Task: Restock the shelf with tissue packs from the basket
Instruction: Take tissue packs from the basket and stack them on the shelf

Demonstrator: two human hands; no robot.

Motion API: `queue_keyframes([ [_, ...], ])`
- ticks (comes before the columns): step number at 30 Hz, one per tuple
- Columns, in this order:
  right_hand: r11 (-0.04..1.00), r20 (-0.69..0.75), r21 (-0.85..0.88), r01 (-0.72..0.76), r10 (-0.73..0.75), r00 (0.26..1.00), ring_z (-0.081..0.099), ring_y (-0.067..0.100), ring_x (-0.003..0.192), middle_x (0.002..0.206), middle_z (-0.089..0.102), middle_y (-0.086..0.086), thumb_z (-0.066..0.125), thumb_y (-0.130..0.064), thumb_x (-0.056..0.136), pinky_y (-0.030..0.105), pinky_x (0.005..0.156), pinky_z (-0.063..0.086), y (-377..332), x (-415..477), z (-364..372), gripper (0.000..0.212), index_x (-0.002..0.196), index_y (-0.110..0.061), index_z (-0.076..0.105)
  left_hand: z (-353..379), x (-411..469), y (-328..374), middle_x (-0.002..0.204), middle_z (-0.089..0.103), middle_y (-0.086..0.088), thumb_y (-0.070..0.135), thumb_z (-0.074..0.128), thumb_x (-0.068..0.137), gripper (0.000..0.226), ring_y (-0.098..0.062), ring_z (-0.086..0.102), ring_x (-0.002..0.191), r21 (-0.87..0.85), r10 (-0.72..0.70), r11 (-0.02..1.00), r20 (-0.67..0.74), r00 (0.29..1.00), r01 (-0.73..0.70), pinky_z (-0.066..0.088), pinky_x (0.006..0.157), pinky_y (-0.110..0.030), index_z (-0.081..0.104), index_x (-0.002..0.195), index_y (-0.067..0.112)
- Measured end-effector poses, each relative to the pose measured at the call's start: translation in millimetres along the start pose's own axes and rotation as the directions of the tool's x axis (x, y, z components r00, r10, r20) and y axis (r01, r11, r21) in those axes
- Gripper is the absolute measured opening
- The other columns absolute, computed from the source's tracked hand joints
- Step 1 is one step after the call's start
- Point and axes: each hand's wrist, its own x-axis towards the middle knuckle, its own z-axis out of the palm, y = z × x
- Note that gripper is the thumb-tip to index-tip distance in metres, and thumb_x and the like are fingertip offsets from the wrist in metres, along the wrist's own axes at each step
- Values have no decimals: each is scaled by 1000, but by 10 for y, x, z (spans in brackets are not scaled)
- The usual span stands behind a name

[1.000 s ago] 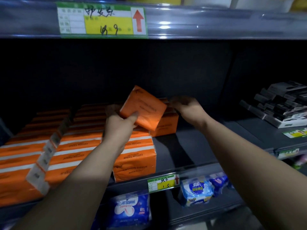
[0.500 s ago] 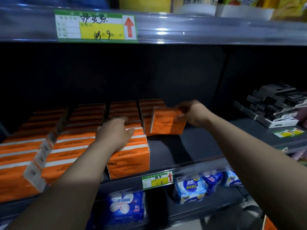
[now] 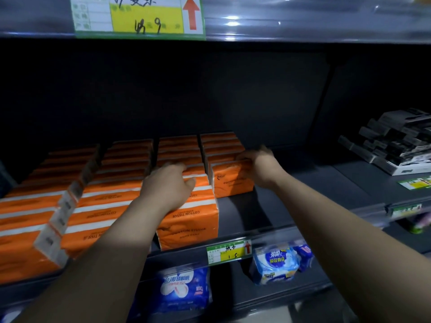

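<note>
Lower shelf, nearest: blue-and-white wrapped packs are sitting under the price tag on the rail of the middle shelf.

Middle shelf, near left: rows of orange cotton tissue packs are running front to back, a strip of hanging tags lying across them.

Left hand: resting palm-down, fingers loosely spread, on top of the front pack of the third row; pressing rather than gripping.

Right hand: fingers are curled over the top right edge of the upright front pack of the rightmost row, clamped on it.

Far right: dark boxed goods are stacking up, well apart.

Step, as judged: seating one tissue pack at the front of the short rightmost row. Next move is calling for release, then a reach for the basket, which is not in view; bare shelf is waiting in front of this pack.
</note>
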Motion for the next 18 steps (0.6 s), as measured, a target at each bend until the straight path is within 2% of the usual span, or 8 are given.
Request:
queue_keyframes([
  [8, 997, -84, 76, 8, -2, 996, 48, 33, 118, 125, 50, 14, 75, -16, 71, 34, 101, 43, -26, -200, -71, 54, 124, -24, 61, -28, -28, 16, 135, 54, -6, 46, 50, 91, 49, -28, 51, 121, 8, 14, 1000, 8, 1000, -14, 45, 98, -41, 50, 133, 21],
  [12, 997, -120, 25, 69, -66, 991, 54, 34, 111, 120, 58, 12, 68, -17, 73, 40, 95, 46, -20, -432, -237, 47, 120, -24, 63, -63, -86, 136, 135, 53, -6, 47, 50, 90, 48, -30, 49, 122, 67, 54, 996, 1, 999, -54, 44, 99, -42, 51, 132, 24],
  [14, 997, -147, 3, 77, -76, 986, 54, 34, 111, 120, 60, 12, 68, -18, 76, 41, 94, 46, 5, -584, -348, 45, 120, -19, 63, -82, -135, 252, 133, 53, -6, 46, 49, 90, 44, -30, 49, 121, 81, 96, 992, -9, 995, -95, 43, 97, -40, 52, 129, 25],
  [16, 997, -150, -43, 60, -66, 986, 53, 33, 115, 125, 59, 12, 69, -20, 78, 38, 97, 44, 64, -761, -455, 48, 125, -14, 60, -90, -188, 378, 129, 54, -5, 46, 49, 91, 40, -30, 49, 119, 73, 149, 986, -17, 989, -147, 41, 95, -39, 54, 124, 24],
  [18, 994, -136, -104, 30, -44, 990, 51, 31, 119, 130, 57, 10, 68, -20, 79, 34, 101, 40, 157, -959, -556, 51, 129, -15, 57, -81, -246, 510, 130, 53, -6, 46, 50, 91, 43, -30, 47, 120, 74, 205, 976, -12, 979, -204, 40, 97, -39, 53, 128, 23],
])
